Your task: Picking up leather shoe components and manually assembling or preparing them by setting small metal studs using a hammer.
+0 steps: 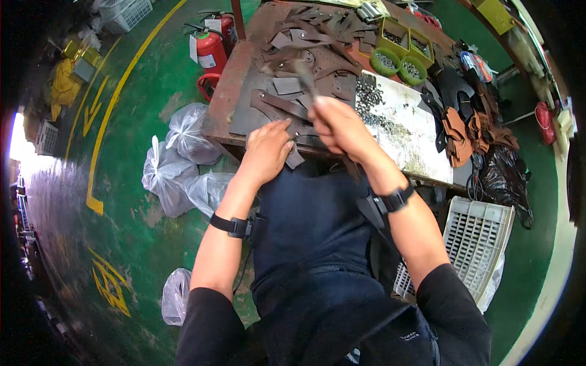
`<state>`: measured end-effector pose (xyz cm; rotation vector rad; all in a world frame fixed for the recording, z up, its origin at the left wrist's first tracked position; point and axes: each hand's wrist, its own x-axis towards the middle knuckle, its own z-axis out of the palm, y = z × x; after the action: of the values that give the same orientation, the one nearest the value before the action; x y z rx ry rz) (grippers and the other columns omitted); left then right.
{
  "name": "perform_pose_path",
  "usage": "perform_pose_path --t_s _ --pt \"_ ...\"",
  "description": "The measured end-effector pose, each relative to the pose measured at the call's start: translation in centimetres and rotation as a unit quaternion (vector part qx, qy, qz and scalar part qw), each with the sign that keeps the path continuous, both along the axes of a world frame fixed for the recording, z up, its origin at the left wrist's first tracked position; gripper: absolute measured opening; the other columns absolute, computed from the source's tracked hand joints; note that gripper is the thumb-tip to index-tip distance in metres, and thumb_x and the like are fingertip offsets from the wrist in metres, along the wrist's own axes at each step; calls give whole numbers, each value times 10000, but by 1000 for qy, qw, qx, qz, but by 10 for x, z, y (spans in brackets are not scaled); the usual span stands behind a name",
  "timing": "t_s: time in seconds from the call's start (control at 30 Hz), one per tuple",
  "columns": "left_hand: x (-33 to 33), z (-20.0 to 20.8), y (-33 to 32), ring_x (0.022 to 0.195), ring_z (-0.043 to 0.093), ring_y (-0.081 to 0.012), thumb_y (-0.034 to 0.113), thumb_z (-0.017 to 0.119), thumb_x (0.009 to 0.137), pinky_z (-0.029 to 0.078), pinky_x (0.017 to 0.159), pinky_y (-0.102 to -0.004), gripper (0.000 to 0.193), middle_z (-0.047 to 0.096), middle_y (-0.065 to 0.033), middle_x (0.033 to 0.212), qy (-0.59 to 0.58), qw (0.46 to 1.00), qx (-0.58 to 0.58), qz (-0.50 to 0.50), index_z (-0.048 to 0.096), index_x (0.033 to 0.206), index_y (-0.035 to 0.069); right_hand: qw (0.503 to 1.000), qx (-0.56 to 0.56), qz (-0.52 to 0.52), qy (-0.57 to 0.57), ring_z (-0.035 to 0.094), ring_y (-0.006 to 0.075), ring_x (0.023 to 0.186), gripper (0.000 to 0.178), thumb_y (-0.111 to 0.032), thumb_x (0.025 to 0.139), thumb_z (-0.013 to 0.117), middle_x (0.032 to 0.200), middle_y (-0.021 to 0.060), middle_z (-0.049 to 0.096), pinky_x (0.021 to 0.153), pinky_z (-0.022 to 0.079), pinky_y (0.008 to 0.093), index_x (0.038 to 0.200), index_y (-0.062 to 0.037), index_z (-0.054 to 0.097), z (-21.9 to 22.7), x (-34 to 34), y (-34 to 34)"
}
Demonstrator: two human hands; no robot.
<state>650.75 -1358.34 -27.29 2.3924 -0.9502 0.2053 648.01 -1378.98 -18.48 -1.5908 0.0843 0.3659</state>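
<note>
My right hand (345,129) is closed round the handle of a hammer (307,81). Motion smears its head, raised above the leather pieces. At the near edge of the workbench (221,116), my left hand (267,149) presses down with its fingers and thumb on a small grey-brown leather piece (295,158). A small shiny metal part (296,135) shows beside those fingertips. Just beyond the hands lies a dark brown leather strap (282,105) with a metal fitting at its far end. The left fingers partly cover the leather they hold.
Several cut leather pieces (287,85) cover the bench. Small metal fittings (369,100) are scattered on a white board (421,146). Green bowls (384,61) and a yellow box (394,36) hold more. Fire extinguishers (210,52), plastic bags (168,174) and a white crate (479,244) stand around.
</note>
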Motion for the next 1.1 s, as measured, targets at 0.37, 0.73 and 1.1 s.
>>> perform_pose_path --t_s 0.37,0.73,1.1 --pt "50 42 -6 1024 547 -307 216 623 844 344 1048 -495 202 547 -115 893 -115 982 113 -100 611 766 31 987 69 -144 31 288 39 446 303 -369 1027 456 625 -45 375 380 219 204 997 -80 539 -3 -126 -72" --pt "-72 -58 166 959 547 -146 226 558 964 381 825 -284 236 621 -50 1032 235 752 -546 287 653 894 22 975 89 -203 1 275 40 406 325 -383 1026 449 589 -31 358 338 208 206 1041 -69 529 -13 -170 -95" --pt "-179 -232 188 855 655 -191 194 516 965 508 750 -323 242 676 -118 1045 500 554 -449 491 599 1127 35 972 93 -214 17 279 40 408 298 -360 1021 475 596 -34 357 340 198 205 1052 -71 541 -17 -170 -82"
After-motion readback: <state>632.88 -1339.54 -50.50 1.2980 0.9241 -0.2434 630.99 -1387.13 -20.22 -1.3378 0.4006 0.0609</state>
